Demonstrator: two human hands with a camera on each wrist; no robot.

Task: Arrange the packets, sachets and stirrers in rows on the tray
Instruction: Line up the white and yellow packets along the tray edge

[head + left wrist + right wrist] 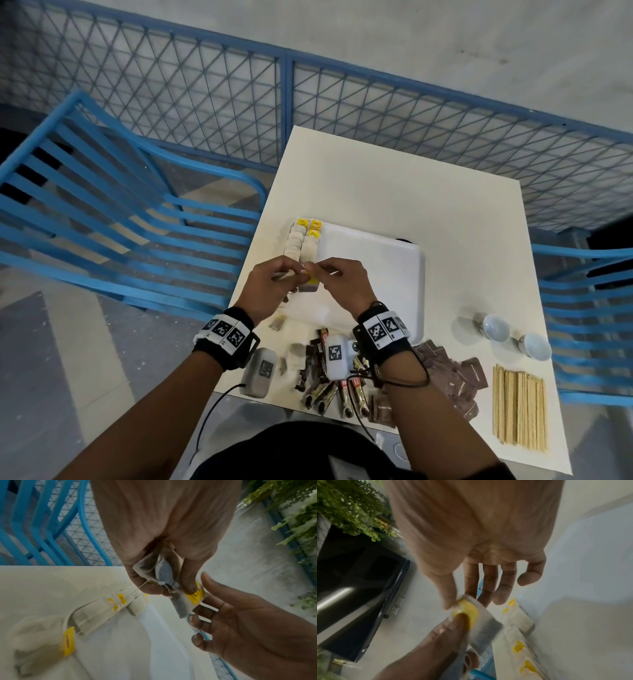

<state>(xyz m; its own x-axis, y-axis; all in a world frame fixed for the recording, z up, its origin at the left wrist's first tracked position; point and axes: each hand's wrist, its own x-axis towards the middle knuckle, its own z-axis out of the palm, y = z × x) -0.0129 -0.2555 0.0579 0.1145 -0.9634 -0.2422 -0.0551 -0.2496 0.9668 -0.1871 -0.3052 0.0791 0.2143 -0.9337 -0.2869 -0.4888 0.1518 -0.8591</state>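
At the centre of the head view both hands met over the left edge of the white tray (pixel 376 253), which sat on the white table (pixel 394 178). The left hand (pixel 270 291) had its fingers curled round a small bunch of tea bags (pixel 154 572) and its thumb and forefinger pinched the yellow tag of one tea bag (pixel 181 603) that hung lowest. The right hand (pixel 346 284) had closed thumb and forefinger on the same tag, while its other fingers lay straight and loose.

Two short rows of tea bags (pixel 301 241) already lay at the upper left of the tray, yellow tags toward the top of the frame. Lower in the head view, off the tray, waited the dark stick sachets (pixel 318 383), the brown packets (pixel 455 380) and, at lower right, the wooden stirrers (pixel 519 407). Two small cups (pixel 513 337) lay on their sides just above the stirrers.

I judged the tea bag very light, limp and easily torn — thin paper with a fine string that could snag on its neighbours (the strings in the left wrist view looked tangled). The stiff tag seemed the safest hold, with a second touch at the bag's sealed edge to lay it flat — a pull on the string alone risked dragging the others out of the bunch.
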